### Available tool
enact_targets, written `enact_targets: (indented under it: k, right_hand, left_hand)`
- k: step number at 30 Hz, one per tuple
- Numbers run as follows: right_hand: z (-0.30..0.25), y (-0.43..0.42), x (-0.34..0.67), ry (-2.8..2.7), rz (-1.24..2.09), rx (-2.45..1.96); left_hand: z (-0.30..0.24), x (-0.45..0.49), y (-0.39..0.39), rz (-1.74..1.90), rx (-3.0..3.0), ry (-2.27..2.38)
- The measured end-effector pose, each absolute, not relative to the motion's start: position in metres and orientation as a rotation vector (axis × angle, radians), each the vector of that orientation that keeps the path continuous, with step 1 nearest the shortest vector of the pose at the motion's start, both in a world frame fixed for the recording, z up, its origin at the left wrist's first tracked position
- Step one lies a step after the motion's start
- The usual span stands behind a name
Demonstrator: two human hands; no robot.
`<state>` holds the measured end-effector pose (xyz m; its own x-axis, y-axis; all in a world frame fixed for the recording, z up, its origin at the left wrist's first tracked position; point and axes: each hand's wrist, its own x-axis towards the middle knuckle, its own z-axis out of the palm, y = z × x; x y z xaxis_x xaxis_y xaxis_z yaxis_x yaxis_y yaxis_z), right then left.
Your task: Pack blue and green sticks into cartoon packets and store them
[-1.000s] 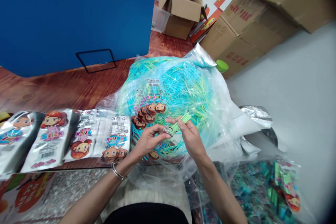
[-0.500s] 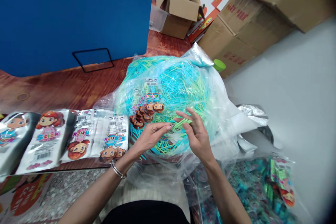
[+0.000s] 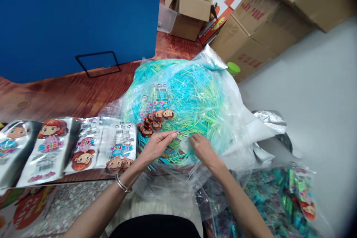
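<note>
My left hand [image 3: 158, 144] pinches one end of a small clear printed bag [image 3: 177, 140] between thumb and fingers. Green strips show through or beneath the bag. My right hand [image 3: 203, 149] is at the bag's right side with its fingers curled together, and what they grip is hidden. Under both hands lies a large heap of thin blue and green sticks [image 3: 184, 81] in an open clear plastic sack [image 3: 231, 119]. Several filled packs [image 3: 156, 119] with cartoon heads rest on the heap, left of my hands.
Stacks of flat printed bags [image 3: 46, 148] line the table [image 3: 111, 93] at left. A blue panel [image 3: 78, 15] stands behind. Cardboard boxes [image 3: 251, 33] and a green cap [image 3: 233, 68] are at back right. A clear sack of filled packs [image 3: 262, 197] lies low at right.
My right hand has moved slightly down and left, and its spread fingers have curled together beside the bag. The green sticks near its fingers no longer stand out. My left hand shifted slightly left.
</note>
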<state>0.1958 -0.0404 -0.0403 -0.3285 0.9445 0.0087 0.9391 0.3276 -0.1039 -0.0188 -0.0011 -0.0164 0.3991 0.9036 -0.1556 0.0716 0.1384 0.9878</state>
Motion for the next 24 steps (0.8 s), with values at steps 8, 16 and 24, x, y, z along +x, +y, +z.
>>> enact_targets:
  k: [8,16,24]
  right_hand:
    - [-0.048,-0.037,0.200,-2.360,0.080,-1.745]
    - [0.031,-0.048,0.163,-1.063,0.587,-1.412]
    - [0.026,-0.049,0.151,-1.122,0.568,-1.411]
  left_hand:
    - [-0.021,-0.014,-0.007,0.699,1.239,1.015]
    - [-0.013,-0.006,-0.008,0.619,1.287,0.936]
    - [-0.014,-0.005,-0.011,0.589,1.375,0.927]
